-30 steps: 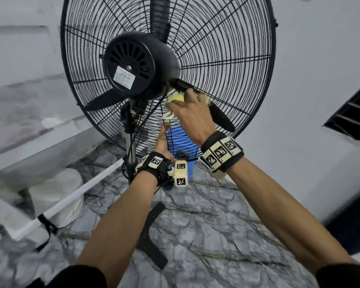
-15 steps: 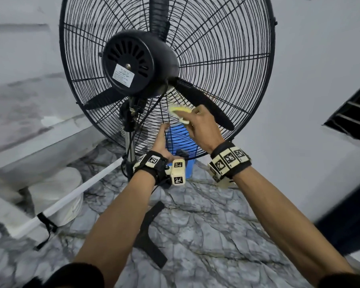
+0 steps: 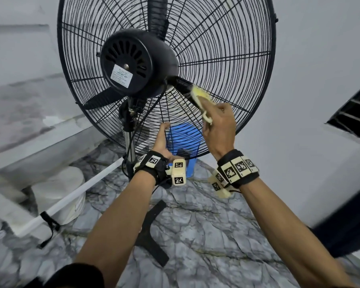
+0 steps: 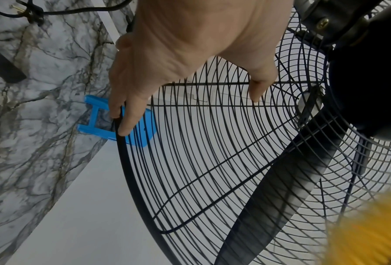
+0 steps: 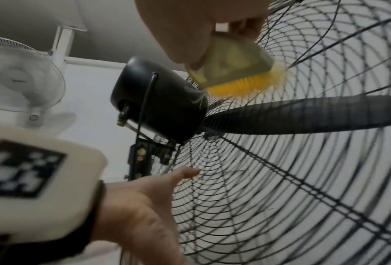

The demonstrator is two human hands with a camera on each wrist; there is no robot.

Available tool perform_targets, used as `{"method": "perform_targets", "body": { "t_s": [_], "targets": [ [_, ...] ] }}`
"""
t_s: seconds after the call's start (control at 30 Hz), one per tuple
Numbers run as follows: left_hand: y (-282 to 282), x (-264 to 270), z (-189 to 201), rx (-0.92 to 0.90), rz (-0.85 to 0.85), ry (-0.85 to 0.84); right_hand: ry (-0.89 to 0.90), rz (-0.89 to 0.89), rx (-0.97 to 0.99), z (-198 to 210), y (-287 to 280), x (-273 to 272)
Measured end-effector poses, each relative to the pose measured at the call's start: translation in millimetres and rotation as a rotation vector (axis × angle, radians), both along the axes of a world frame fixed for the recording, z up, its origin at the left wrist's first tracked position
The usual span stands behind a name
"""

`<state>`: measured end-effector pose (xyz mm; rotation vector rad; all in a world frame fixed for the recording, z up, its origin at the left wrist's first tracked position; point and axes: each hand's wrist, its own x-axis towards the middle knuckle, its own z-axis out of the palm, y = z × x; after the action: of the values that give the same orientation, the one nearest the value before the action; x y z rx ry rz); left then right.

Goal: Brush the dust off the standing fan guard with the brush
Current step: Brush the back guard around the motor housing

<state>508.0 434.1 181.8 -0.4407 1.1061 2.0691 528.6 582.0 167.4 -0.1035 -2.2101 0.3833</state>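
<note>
The right hand [image 3: 217, 129] gripped a yellow-bristled brush [image 3: 200, 96], its bristles pressed against the black wire fan guard [image 3: 227, 59] just beside the motor housing [image 3: 133, 63], to the lower right of it; the left hand [image 3: 163, 142] sat below the motor housing, fingers curled over the guard's bottom rim and thumb laid on the wires, holding the guard; a blue stool [image 3: 183, 140] showed through the wires below the motor housing, on the marbled floor [image 3: 206, 225].

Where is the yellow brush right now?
In the head view, the brush is in the right hand, against the fan guard just right of the motor housing.
</note>
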Motion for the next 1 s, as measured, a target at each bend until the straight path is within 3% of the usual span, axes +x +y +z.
{"method": "perform_targets", "body": {
  "t_s": [0.07, 0.2, 0.27, 0.4, 0.53, 0.73, 0.9, 1.0],
  "targets": [
    [0.9, -4.5, -7.6, -0.007, 0.015, -0.004, 0.005, -0.030, 0.008, -1.4, 7.0, 2.1],
    [3.5, -10.0, -12.5, -0.006, -0.037, 0.017, -0.194, 0.144, 0.129, -13.0, 9.1, 8.5],
    [4.8, -9.1, -10.2, -0.036, -0.061, 0.030, -0.149, 0.134, 0.070, -9.7, 13.5, 10.0],
    [6.3, -7.6, -12.4, -0.029, -0.036, -0.028, -0.028, -0.063, -0.078, -10.4, 18.9, 4.7],
    [13.8, -19.6, -19.8, -0.021, -0.053, -0.007, -0.160, 0.023, 0.028, -24.1, 14.4, 5.0],
    [20.5, -55.6, -67.3, 0.036, -0.127, -0.016, 0.011, -0.042, -0.089, -0.7, 22.7, -0.4],
    [27.5, -65.8, -72.6, 0.132, -0.160, 0.018, -0.244, 0.098, 0.111, -30.5, 11.4, 0.7],
    [28.1, -73.6, -84.0, 0.142, -0.163, 0.018, -0.139, 0.076, -0.028, -19.1, 15.0, -1.6]
  ]
}}
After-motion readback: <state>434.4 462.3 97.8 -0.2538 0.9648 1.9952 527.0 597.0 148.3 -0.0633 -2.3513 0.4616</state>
